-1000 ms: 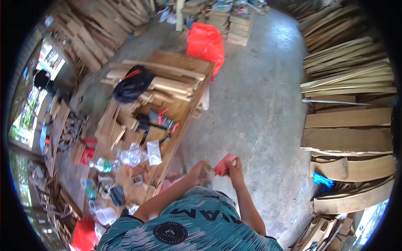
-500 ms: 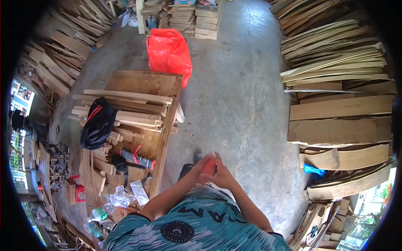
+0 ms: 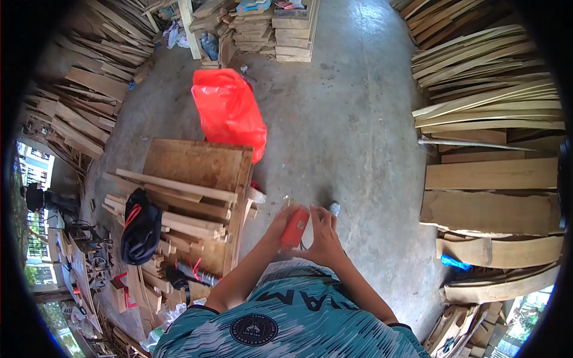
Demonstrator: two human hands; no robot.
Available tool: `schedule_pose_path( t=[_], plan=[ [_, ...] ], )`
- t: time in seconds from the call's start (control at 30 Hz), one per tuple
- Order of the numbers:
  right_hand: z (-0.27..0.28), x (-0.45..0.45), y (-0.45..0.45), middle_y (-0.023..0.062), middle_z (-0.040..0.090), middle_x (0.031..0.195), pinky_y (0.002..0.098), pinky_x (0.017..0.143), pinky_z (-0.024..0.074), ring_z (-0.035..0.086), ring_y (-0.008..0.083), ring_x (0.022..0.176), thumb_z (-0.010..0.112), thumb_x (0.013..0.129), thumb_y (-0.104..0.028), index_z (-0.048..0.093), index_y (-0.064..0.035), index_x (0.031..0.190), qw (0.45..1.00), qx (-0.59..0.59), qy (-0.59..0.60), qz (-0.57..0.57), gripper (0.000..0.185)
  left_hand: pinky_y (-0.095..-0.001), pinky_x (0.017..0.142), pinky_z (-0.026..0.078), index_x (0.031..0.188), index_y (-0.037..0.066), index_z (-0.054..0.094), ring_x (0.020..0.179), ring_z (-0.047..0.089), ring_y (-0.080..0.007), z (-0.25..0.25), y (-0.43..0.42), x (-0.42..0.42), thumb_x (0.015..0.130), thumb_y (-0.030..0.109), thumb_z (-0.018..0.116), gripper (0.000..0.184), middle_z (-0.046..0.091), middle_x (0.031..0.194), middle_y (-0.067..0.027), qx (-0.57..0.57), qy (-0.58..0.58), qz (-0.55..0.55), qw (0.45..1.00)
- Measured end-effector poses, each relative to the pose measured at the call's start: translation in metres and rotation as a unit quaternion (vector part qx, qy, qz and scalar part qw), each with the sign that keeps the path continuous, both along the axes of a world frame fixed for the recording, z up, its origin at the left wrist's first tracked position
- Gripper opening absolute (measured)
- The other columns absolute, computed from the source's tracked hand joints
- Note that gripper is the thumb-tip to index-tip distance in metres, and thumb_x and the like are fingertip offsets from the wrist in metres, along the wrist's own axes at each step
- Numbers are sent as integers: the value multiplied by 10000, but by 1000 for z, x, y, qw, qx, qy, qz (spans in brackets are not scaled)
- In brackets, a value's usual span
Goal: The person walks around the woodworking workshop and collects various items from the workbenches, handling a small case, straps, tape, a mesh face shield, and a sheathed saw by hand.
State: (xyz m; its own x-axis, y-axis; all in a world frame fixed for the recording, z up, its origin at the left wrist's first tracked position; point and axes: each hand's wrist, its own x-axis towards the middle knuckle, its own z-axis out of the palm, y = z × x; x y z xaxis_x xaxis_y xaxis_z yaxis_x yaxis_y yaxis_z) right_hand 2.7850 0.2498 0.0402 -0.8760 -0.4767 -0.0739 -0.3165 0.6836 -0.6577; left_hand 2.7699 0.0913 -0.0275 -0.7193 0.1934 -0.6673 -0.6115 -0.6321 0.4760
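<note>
A small red box-shaped object (image 3: 295,228) is in front of my body, low in the middle of the view. My left hand (image 3: 279,225) is closed around its left side. Beside its right side is my right hand (image 3: 325,240), with the fingers bent and apart and the fingertips close to the object's upper edge. Whether those fingertips touch it is too small to tell. A thin dark strand shows near the object's lower end, between the hands.
On the left stands a wooden table (image 3: 197,164) with wood strips and a dark bag (image 3: 141,227). Behind it is a large red plastic bag (image 3: 230,110). Stacked boards (image 3: 489,212) line the right side. A person (image 3: 45,197) is at the far left.
The table and red bag have shifted down in view as I moved forward. The red object passed from my right hand's side to my left hand, and my right hand has opened beside it.
</note>
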Motion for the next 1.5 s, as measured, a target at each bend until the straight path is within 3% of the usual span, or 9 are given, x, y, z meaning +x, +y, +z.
schedule_pose_path(
  t=[0.2,0.4,0.77,0.93,1.13,1.27,1.37,1.4,1.5],
  plan=[
    [-11,-138,48,301,267,1353,466,1040,344,312,454,1270,850,534,-444,72,16,1437,993,-89,-71,42,1278,-276,580,518,946,89,559,663,597,-140,15,66,-123,892,327,579,245,594,782,-43,75,-40,53,995],
    [-5,-271,102,291,247,1362,450,970,417,387,418,1216,844,563,-332,112,-19,1444,977,-193,-84,40,1187,-278,583,515,910,91,579,649,592,-145,-1,116,-254,902,337,555,248,579,746,-37,68,9,51,996],
    [-44,-507,150,217,378,1286,404,924,443,427,343,1140,854,542,-309,230,-43,1421,984,-152,-91,-26,1110,-338,684,532,1002,49,557,769,624,-205,-55,167,-499,889,265,588,246,624,870,-85,133,-53,-16,990],
    [-14,-637,166,176,364,1338,406,936,447,403,313,1217,864,549,-329,243,-59,1426,977,-165,-99,-88,1108,-326,683,531,964,38,601,761,634,-200,-11,180,-660,891,243,587,217,645,881,-95,106,-55,-115,986],
    [4,-771,176,140,362,1381,388,926,447,423,264,1242,883,562,-367,199,-62,1448,907,-333,-217,-139,1159,-335,653,548,996,34,579,746,637,-191,0,185,-796,890,239,605,233,643,880,-95,107,58,-84,989],
    [-3,-852,161,179,396,1338,404,928,464,463,267,1193,870,596,-308,160,-46,1458,922,-261,-238,-159,1147,-321,608,550,986,14,576,693,640,-194,-18,184,-861,876,226,625,243,645,857,-107,117,18,-39,992],
    [-41,-920,163,247,369,1355,393,1000,417,424,311,1255,876,574,-369,163,44,1425,949,-205,-225,-82,1185,-313,585,543,971,9,581,671,640,-197,-27,178,-914,870,228,629,246,645,841,-116,65,-19,7,998],
    [-47,-944,164,245,404,1318,382,1000,413,474,313,1198,871,571,-398,186,69,1411,960,-182,-203,-62,1180,-315,589,545,968,8,582,671,640,-199,-17,176,-932,871,230,626,246,645,843,-119,28,-34,20,999],
    [-58,-1022,172,230,438,1275,382,955,449,515,309,1130,861,580,-411,227,53,1410,952,-173,-251,-6,1143,-320,615,553,991,8,563,695,643,-198,-22,180,-988,892,240,590,253,641,856,-120,-14,-51,43,998]
  ],
)
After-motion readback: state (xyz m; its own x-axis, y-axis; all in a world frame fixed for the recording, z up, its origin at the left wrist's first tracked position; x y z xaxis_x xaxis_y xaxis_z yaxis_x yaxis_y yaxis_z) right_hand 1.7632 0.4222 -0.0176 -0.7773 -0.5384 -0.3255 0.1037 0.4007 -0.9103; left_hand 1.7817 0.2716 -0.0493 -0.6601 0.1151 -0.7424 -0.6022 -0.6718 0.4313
